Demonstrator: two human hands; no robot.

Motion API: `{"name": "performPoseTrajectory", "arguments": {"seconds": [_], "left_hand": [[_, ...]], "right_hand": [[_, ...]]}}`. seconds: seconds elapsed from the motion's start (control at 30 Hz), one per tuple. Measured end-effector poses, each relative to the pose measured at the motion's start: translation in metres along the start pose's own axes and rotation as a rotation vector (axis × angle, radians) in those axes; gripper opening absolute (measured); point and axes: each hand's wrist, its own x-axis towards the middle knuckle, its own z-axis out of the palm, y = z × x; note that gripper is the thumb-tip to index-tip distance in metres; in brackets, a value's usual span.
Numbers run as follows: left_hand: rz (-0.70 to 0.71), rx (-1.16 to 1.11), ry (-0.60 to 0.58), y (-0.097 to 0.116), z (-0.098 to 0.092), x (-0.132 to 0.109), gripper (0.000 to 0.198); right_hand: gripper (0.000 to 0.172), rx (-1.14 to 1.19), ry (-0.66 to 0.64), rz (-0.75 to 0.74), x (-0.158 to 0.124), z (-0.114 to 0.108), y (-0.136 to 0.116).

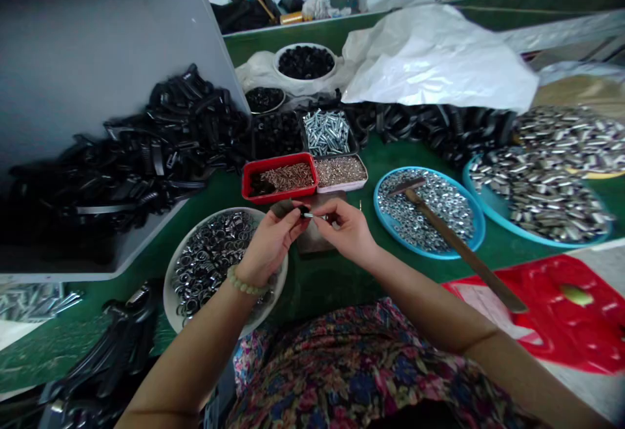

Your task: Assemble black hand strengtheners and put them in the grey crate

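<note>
My left hand (pixel 271 243) and my right hand (pixel 347 228) meet over the green table, just in front of a small dark block (pixel 312 237). Between their pinched fingertips sits a small metal bolt with a dark piece on it (pixel 308 214). Both hands are closed on it. A green bead bracelet (pixel 244 284) circles my left wrist. Under my left hand stands a white bowl (pixel 172 266) full of shiny metal rings.
A red tray (pixel 249 185) and a pale tray (pixel 342 187) of small parts lie behind the hands. A hammer (pixel 454 240) rests across a blue plate (pixel 476 237) of nuts. Black plastic parts (pixel 161 142) pile up at left. A red stool (pixel 561 325) stands at right.
</note>
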Motion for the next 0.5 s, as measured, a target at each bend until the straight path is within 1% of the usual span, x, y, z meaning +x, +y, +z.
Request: {"name": "performPoseTrajectory", "arguments": {"seconds": [0.1,0.17,0.27,0.3,0.33,0.37,0.4,0.47,0.5], "left_hand": [[0.029,0.018,0.059,-0.018,0.003,-0.013,0.025],[0.080,0.058,0.096,-0.029,0.008,-0.017,0.026],[0.118,0.146,0.064,-0.039,0.019,-0.021,0.036],[0.110,0.179,0.043,-0.040,0.022,-0.023,0.040],[0.102,0.208,0.027,-0.040,0.024,-0.025,0.043],[0.098,0.227,0.025,-0.039,0.024,-0.027,0.043],[0.095,0.229,0.038,-0.037,0.024,-0.030,0.040],[0.069,0.188,0.070,-0.032,0.020,-0.038,0.031],[0.032,0.157,0.070,-0.030,0.017,-0.042,0.028]], "right_hand": [[0.006,-0.069,0.023,-0.056,-0.015,-0.001,0.000],[0.007,-0.226,-0.010,-0.134,-0.022,-0.004,0.002],[0.014,-0.536,-0.177,-0.233,-0.029,-0.010,0.006],[0.017,-0.599,-0.234,-0.244,-0.031,-0.012,0.006],[0.020,-0.615,-0.277,-0.242,-0.032,-0.014,0.006],[0.023,-0.578,-0.299,-0.225,-0.034,-0.016,0.005],[0.030,-0.491,-0.290,-0.187,-0.036,-0.018,0.003],[0.047,-0.193,-0.228,-0.058,-0.039,-0.020,0.001],[0.047,-0.008,-0.214,0.029,-0.040,-0.020,0.001]]}}
